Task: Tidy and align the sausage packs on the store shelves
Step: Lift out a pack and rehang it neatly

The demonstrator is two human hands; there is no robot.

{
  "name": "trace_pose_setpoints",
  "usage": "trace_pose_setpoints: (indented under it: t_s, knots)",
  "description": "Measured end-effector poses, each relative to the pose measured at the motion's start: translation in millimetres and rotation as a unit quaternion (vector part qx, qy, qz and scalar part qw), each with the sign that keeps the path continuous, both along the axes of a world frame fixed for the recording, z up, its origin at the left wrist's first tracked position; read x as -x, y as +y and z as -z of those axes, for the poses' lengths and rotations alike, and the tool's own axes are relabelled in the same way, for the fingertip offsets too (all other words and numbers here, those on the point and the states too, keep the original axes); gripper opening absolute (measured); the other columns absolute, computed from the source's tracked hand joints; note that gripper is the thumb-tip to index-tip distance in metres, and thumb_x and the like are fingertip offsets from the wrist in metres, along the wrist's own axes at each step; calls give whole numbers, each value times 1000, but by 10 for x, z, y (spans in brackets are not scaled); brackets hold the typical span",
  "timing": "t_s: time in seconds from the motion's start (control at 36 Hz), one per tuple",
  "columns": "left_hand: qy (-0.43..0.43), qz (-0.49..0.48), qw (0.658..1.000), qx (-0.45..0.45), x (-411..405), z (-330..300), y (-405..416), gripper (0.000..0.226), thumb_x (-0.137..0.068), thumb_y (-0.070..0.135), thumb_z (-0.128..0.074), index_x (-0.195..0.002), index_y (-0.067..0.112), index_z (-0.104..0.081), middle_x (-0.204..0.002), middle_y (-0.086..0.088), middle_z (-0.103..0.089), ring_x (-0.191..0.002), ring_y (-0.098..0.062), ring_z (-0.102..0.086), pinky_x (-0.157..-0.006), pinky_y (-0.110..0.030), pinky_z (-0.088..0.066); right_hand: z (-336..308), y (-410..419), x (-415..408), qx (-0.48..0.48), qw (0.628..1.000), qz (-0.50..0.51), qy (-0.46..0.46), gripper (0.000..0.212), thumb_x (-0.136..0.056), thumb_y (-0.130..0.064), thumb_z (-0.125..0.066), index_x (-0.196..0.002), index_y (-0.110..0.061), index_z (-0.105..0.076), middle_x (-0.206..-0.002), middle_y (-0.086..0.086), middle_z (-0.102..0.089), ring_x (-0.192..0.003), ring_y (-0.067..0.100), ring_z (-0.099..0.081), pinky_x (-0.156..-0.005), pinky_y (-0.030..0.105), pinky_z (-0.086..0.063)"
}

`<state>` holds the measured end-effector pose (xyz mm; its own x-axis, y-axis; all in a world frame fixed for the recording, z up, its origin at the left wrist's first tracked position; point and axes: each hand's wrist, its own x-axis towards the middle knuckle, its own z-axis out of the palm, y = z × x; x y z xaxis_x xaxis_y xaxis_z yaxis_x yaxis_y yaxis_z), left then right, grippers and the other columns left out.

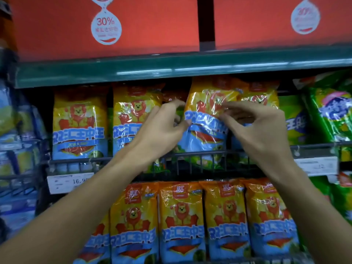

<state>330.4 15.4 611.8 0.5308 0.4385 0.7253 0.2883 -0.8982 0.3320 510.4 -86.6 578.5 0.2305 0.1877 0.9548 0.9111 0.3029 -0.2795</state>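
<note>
A yellow-and-blue sausage pack (pixel 205 134) with a lion picture stands tilted on the middle shelf, its top leaning right. My left hand (pixel 162 128) pinches its left edge between thumb and curled fingers. My right hand (pixel 261 128) pinches the film on its front at the right side. Two matching packs (pixel 80 122) (pixel 131 115) stand upright to the left. Another matching pack (pixel 262 92) shows behind my right hand. A row of the same packs (pixel 181 216) fills the shelf below.
A black wire rail (pixel 190 155) runs along the middle shelf's front. Green packs (pixel 331 111) stand at the right, blue packs (pixel 15 130) at the left. Red boxes (pixel 152 25) sit above the green shelf edge (pixel 171 67). A price tag (pixel 70 181) hangs below left.
</note>
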Motion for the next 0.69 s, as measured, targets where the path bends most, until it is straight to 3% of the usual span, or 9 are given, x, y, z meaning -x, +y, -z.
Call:
trace_pose_setpoints:
  t_s: [0.06,0.14,0.28,0.42,0.5,0.58,0.64,0.69]
  knots:
    - [16,-20,1000,2,42,52,53,47,-102,33,-63,-142,14,-49,-86,-10,-73,-96,-29,-69,-88,-51,-56,95,-17,-64,20,999,26,-6,28,-89,-23,-80,-116,-18,-77,-101,-8,-70,-87,3,-67,-82,8,-49]
    - [40,-59,997,5,75,107,111,37,-103,35,-59,-130,12,-48,-89,-14,-71,-94,-30,-64,-82,-49,-53,238,-17,-87,70,995,64,-5,37,-90,-34,-77,-124,-22,-72,-120,-6,-68,-105,14,-65,-96,30,-55]
    - [62,-63,996,28,97,77,130,30,-103,34,-59,-118,12,-45,-77,-15,-65,-68,-31,-63,-58,-45,-49,279,-1,75,181,982,52,29,61,-89,-55,-67,-144,-30,-56,-99,-9,-75,-92,13,-70,-89,40,-59]
    - [20,-23,999,39,77,51,63,27,-103,31,-61,-114,25,-37,-103,-22,-71,-88,-36,-68,-76,-56,-55,222,12,90,140,987,-1,78,65,-83,-52,-74,-142,-30,-59,-117,-5,-73,-100,12,-70,-93,42,-59]
    - [19,-29,999,33,42,72,88,26,-103,33,-60,-112,26,-36,-98,-21,-71,-84,-34,-68,-75,-55,-55,191,-7,40,140,987,5,77,65,-81,-58,-72,-139,-32,-61,-115,-8,-74,-96,9,-70,-92,42,-59]
    - [52,-51,997,17,41,119,138,27,-103,36,-58,-116,19,-41,-78,-12,-66,-70,-27,-62,-57,-45,-47,266,-4,13,171,983,21,64,73,-76,-71,-63,-141,-38,-58,-109,-10,-74,-95,12,-71,-88,44,-59]
    - [68,-74,995,0,54,159,146,28,-104,39,-55,-118,21,-40,-76,-7,-61,-66,-20,-57,-53,-34,-36,318,4,16,172,983,35,45,78,-75,-77,-56,-143,-39,-56,-106,-10,-75,-96,12,-71,-86,44,-60]
    - [69,-80,994,-6,63,179,134,28,-104,40,-55,-121,23,-40,-77,-6,-61,-62,-17,-57,-52,-30,-36,329,17,7,169,984,35,43,79,-75,-78,-54,-143,-39,-55,-106,-11,-75,-96,12,-72,-86,45,-60]
